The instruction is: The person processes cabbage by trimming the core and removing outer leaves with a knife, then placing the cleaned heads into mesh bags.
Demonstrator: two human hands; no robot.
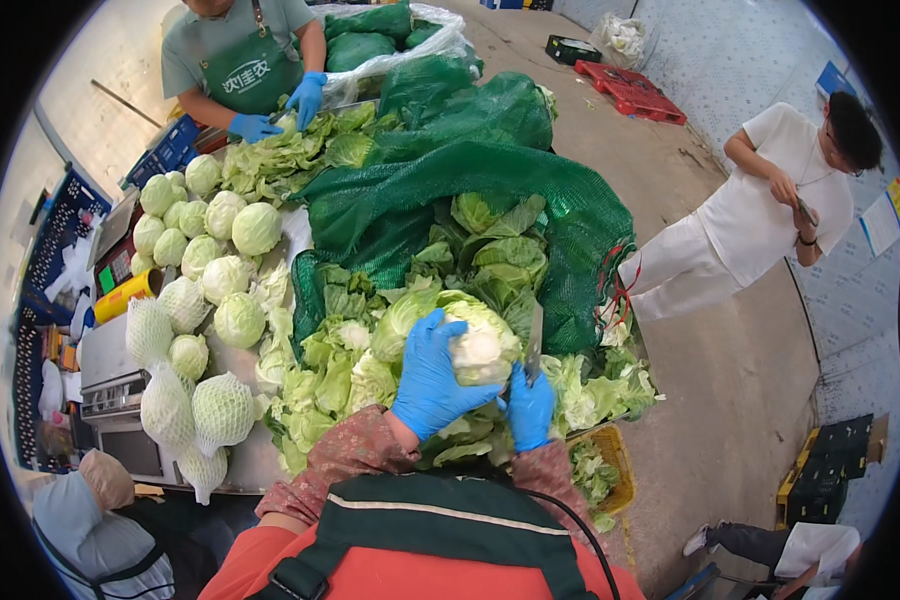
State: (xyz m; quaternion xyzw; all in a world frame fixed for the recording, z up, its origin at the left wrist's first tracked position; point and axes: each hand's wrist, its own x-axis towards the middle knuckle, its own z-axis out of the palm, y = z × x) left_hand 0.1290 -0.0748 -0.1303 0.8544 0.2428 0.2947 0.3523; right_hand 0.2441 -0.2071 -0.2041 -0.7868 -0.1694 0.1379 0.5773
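Note:
My left hand (439, 375), in a blue glove, grips a pale green cabbage (487, 337) from its left side, thumb below it. The cabbage's whitish cut stem end faces up toward me. Just right of it, my gloved right hand (531, 409) is closed around a knife, whose blade (535, 337) points away from me; the handle is mostly hidden by the fingers. Loose cabbage leaves (322, 382) lie under and around both hands. Beyond them, a green mesh sack (450, 172) spreads open over whole cabbages (510, 259) with dark outer leaves.
Trimmed cabbages (240, 319) crowd the table's left, several in white foam nets (223, 412), near a scale (120, 390). Across the table, a gloved co-worker (247, 67) handles leaves. A yellow crate (615, 465) holds leaves below right. Another person (765, 195) stands at right.

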